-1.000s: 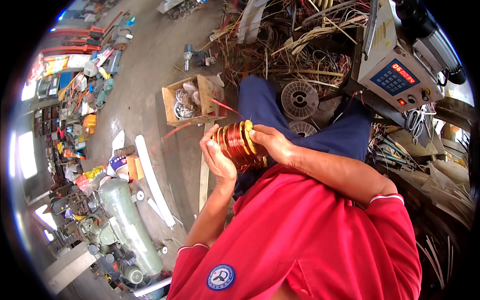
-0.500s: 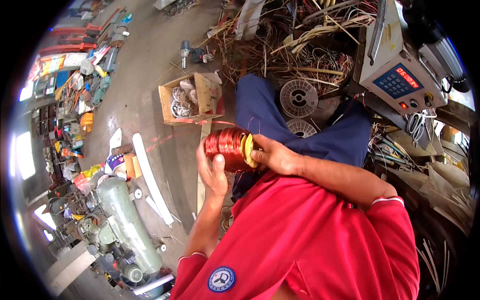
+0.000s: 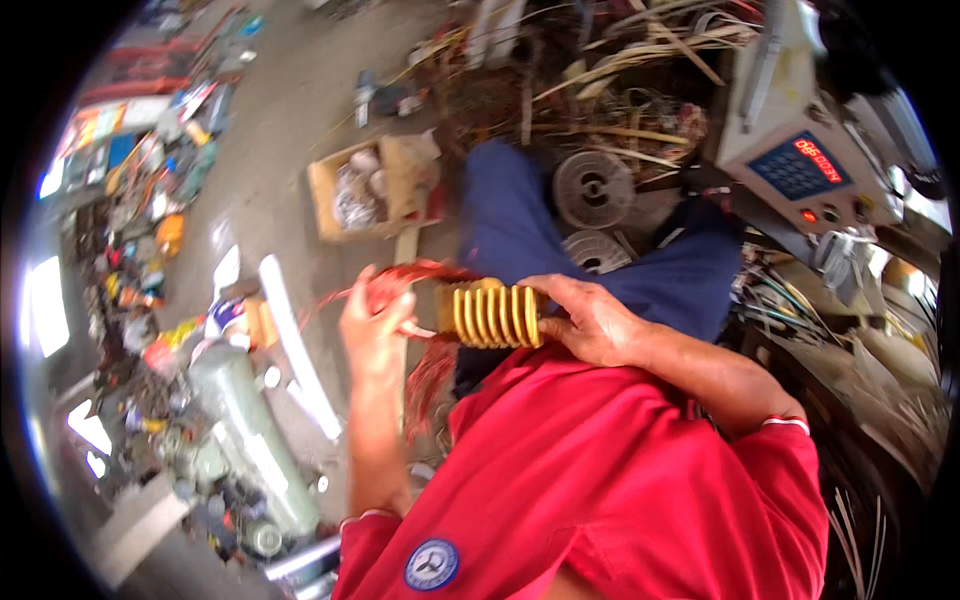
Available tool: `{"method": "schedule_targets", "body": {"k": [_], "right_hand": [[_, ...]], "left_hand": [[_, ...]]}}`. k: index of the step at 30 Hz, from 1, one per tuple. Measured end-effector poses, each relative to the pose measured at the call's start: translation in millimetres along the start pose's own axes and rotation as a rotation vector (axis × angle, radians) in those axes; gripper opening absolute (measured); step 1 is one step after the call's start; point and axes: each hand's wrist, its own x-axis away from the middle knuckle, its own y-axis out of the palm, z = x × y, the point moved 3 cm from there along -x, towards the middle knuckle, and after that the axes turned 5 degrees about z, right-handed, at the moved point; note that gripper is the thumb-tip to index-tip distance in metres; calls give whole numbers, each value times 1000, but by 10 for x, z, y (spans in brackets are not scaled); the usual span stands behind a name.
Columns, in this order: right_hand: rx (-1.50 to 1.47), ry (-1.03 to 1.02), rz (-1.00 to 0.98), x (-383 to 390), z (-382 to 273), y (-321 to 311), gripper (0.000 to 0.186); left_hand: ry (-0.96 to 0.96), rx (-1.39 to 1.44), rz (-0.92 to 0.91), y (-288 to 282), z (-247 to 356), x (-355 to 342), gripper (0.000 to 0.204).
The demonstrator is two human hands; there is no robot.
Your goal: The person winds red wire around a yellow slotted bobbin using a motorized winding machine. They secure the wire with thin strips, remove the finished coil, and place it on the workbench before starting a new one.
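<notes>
My right hand (image 3: 603, 322) grips one end of a yellow ribbed coil former (image 3: 494, 316) in front of my lap, its grooves bare of wire. My left hand (image 3: 372, 322) is closed around the upper part of a loose bunch of red copper wire (image 3: 428, 382). The strands hang down beside the former's left end, and some spread over its top edge. Motion blur hides whether the wire still touches the former.
Ahead lies an opened cardboard box (image 3: 385, 190) with pale bundles inside. Two grey plastic spools (image 3: 594, 190) rest between my legs. A control box (image 3: 800, 150) with a lit display stands at right, and a green tank (image 3: 255, 440) at lower left. Scrap wire (image 3: 620, 110) is heaped ahead.
The copper wire coils have come off the yellow coil former. My left hand has pulled them leftward, while my right hand keeps hold of the former, now slightly farther right.
</notes>
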Motion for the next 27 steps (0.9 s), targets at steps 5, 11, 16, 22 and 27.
{"method": "schedule_targets", "body": {"k": [5, 11, 16, 22, 27], "right_hand": [[-941, 358, 296, 624, 423, -444, 43], [-1168, 59, 1101, 1591, 593, -919, 50], [-1135, -139, 1517, 2228, 874, -1448, 27], [-937, -236, 1716, 2880, 1685, -2912, 30], [-629, 162, 1812, 2494, 1335, -3214, 41]], "left_hand": [[-180, 268, -286, -110, -70, -72, 68], [-204, 223, -386, 89, 83, -223, 71], [-124, 165, -366, 265, 360, 25, 81], [-19, 241, -475, 641, 797, 222, 91], [141, 280, -503, 646, 953, 394, 97]]}}
